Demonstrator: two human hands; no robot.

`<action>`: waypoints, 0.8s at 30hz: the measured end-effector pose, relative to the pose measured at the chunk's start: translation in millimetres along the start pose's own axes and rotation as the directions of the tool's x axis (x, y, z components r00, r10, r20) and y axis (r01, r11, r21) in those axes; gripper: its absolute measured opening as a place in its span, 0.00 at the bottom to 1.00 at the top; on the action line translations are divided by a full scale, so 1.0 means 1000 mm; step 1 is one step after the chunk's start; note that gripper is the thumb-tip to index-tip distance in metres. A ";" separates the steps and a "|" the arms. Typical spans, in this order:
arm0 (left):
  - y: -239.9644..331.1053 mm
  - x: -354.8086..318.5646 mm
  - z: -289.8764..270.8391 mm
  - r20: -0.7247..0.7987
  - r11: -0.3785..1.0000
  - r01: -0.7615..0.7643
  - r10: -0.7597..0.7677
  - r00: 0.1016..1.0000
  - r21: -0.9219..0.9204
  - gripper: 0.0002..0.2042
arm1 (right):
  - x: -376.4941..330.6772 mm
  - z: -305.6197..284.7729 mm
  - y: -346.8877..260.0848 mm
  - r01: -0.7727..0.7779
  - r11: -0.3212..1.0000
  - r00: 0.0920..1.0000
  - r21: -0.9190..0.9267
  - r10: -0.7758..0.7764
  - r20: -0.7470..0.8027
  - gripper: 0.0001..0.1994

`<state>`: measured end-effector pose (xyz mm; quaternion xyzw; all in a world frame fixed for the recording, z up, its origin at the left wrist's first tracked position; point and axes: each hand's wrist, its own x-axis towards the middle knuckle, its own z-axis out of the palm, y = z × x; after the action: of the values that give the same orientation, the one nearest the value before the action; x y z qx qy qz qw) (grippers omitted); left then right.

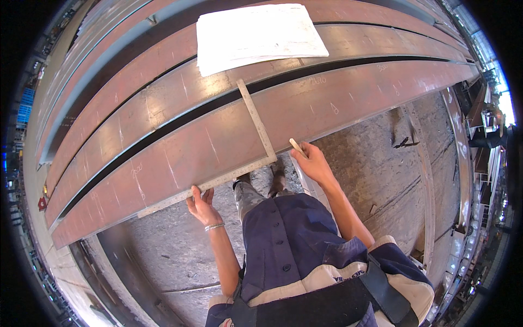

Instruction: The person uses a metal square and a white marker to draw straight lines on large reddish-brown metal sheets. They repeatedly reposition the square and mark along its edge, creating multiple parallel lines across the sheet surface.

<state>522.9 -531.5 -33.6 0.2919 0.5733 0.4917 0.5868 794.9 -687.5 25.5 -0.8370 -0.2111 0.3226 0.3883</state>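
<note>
A steel L-shaped square (256, 120) lies against the nearest brown steel beam (218, 139). Its short arm crosses the beam's face, and its long arm runs along the near edge. My left hand (202, 207), with a bracelet at the wrist, pinches the long arm near its left part. In my right hand (311, 162) is a pale chalk stick (296, 146), held between thumb and fingers with its tip up by the beam's edge, right of the square's corner. White chalk lines and small marks show on the beam.
A stack of white paper sheets (261, 38) rests across the beams behind. More long steel beams (117, 87) lie parallel beyond, with dark gaps between them. Below is a rough grey floor (376, 163) with metal supports (422, 180). My feet stand under the near edge.
</note>
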 end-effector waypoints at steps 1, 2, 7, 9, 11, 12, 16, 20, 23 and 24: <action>0.000 0.000 0.000 -0.002 1.000 0.005 -0.005 1.000 0.005 0.19 | 0.001 0.000 0.000 -0.004 1.000 1.000 -0.008 0.003 -0.003 0.16; 0.000 0.000 0.000 0.000 1.000 0.001 -0.001 1.000 0.005 0.19 | 0.001 0.000 0.001 0.015 1.000 1.000 0.005 -0.015 -0.006 0.16; -0.004 0.003 0.000 -0.015 1.000 0.005 -0.005 1.000 0.002 0.20 | 0.002 0.000 0.004 0.014 1.000 1.000 -0.015 -0.014 0.015 0.16; -0.004 0.003 -0.001 -0.022 1.000 0.020 -0.020 1.000 0.000 0.20 | 0.000 0.004 0.004 0.067 0.997 0.997 0.023 -0.066 -0.042 0.16; -0.003 0.002 0.000 -0.012 1.000 0.014 -0.014 1.000 0.002 0.21 | 0.002 0.008 0.002 0.108 0.994 0.990 0.022 -0.105 -0.092 0.14; -0.002 0.002 0.000 -0.017 1.000 0.011 -0.011 1.000 0.001 0.21 | 0.004 0.011 -0.001 0.118 0.993 0.987 0.005 -0.117 -0.109 0.13; 0.002 -0.001 0.004 -0.020 1.000 0.013 -0.013 1.000 -0.016 0.15 | 0.010 0.011 -0.018 0.252 0.958 0.956 -0.139 -0.269 -0.117 0.11; 0.003 -0.004 0.006 -0.030 1.000 0.005 -0.006 1.000 -0.010 0.14 | 0.025 0.015 -0.045 0.313 0.911 0.935 -0.268 -0.346 -0.082 0.09; 0.003 -0.002 0.005 -0.022 1.000 0.000 0.000 1.000 -0.009 0.14 | 0.041 0.024 -0.061 0.326 0.889 0.923 -0.322 -0.373 -0.093 0.09; 0.003 -0.001 0.005 -0.030 1.000 0.001 -0.001 1.000 -0.011 0.14 | 0.047 0.028 -0.065 0.330 0.882 0.918 -0.335 -0.383 -0.105 0.09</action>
<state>527.0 -530.2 -29.5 0.2810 0.5793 0.4989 0.5801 801.7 -605.2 45.0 -0.8583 -0.3766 0.1365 0.3207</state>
